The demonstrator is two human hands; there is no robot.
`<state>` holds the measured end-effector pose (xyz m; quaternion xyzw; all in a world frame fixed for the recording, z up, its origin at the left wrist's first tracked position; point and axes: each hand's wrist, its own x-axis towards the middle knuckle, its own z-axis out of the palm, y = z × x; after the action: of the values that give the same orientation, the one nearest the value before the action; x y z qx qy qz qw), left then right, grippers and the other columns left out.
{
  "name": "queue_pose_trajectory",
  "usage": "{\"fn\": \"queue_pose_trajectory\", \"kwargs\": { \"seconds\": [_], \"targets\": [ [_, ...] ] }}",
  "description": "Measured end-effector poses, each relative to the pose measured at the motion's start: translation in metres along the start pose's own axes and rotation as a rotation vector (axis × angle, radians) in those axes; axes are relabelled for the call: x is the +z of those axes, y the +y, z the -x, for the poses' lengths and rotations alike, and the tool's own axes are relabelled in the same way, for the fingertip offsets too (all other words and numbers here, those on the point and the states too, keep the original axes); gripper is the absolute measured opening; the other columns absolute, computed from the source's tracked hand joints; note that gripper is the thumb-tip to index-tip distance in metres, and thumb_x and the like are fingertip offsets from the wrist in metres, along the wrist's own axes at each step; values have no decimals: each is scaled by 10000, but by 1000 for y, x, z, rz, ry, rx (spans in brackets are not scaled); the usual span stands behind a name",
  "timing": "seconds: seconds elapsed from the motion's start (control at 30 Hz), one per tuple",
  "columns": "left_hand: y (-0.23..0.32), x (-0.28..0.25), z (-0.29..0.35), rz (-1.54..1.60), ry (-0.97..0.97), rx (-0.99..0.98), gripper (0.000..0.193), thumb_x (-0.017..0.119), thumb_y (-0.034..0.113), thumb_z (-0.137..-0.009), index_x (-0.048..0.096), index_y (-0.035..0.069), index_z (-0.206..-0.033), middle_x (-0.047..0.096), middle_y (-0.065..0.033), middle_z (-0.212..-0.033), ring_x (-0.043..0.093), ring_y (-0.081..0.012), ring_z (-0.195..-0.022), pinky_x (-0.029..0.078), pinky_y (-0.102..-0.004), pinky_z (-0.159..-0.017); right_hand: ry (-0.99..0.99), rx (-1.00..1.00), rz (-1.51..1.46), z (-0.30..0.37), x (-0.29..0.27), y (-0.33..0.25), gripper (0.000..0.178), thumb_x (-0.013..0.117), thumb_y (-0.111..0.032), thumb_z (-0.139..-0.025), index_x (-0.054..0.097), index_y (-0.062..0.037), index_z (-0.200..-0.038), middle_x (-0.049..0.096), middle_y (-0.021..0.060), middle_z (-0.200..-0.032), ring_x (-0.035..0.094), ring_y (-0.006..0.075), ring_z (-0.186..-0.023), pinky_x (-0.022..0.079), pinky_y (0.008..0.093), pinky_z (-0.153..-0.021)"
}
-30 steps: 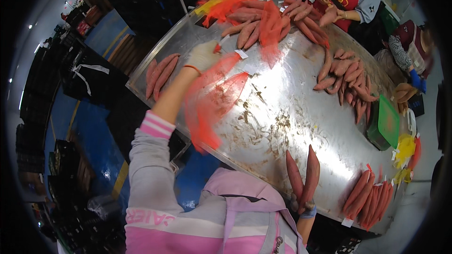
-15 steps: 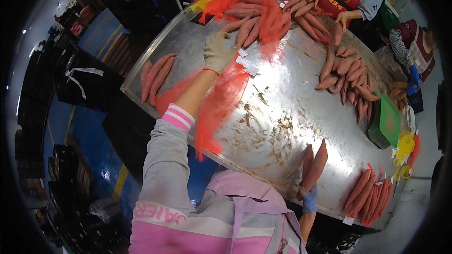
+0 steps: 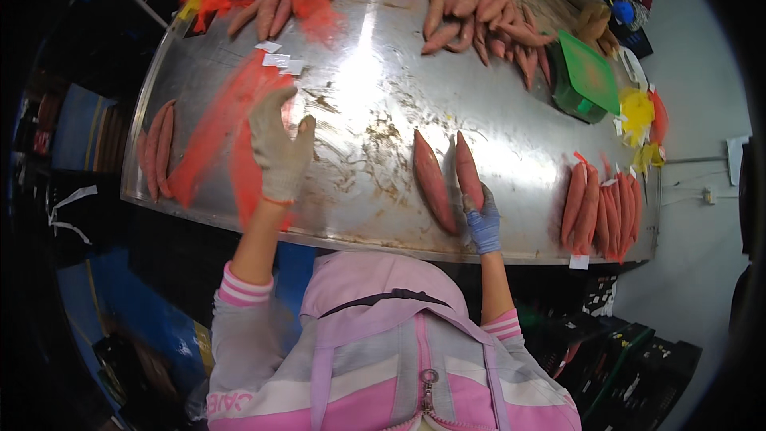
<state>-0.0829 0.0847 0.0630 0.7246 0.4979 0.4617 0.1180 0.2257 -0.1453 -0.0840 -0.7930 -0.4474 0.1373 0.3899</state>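
Head view: I see the right hand gripping one sweet potato, a second potato beside it on the table; the left hand, spread wide, nears red netting. Potato handling, I judge; the next move calls for a steady grip.

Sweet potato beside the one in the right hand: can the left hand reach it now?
Probably yes: the left hand looks open, and only smeared metal table shows between it and that sweet potato, though the right hand is close by.
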Motion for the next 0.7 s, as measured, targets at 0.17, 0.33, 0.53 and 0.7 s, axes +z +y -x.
{"fn": "queue_pose_trajectory", "kwargs": {
  "seconds": [0.17,0.33,0.53,0.7],
  "targets": [
    [56,18,57,283,-461,-483,395,617,116,-799,515,12,-1166,587,-123,-1039,589,-189,-871,484,-297,-747,-333,560,-813,6,-56,-66,578,626,-497,-789,540,-36,-1126,479,-1,-602,364,55,-433,270,204,-383],
    [89,53,98,767,-679,-743,363,523,226,-913,497,9,-1202,606,-87,-1057,580,-114,-763,473,-242,-667,-661,596,-932,19,-78,-83,681,635,-609,-699,553,-20,-1030,486,12,-595,359,65,-426,252,213,-387],
    [109,62,111,903,-611,-896,339,439,271,-954,583,-21,-1053,659,-85,-824,547,-89,-577,421,-199,-503,-835,595,-1036,31,-81,-42,806,570,-681,-719,549,9,-1136,585,67,-738,502,110,-566,373,223,-500],
    [85,83,141,1076,-472,-1236,355,398,277,-964,577,-17,-1047,642,-115,-915,615,-153,-737,518,-271,-626,-906,600,-1211,10,-102,-50,922,425,-728,-785,384,11,-1335,634,108,-921,558,117,-594,443,233,-542]
  ]
}}
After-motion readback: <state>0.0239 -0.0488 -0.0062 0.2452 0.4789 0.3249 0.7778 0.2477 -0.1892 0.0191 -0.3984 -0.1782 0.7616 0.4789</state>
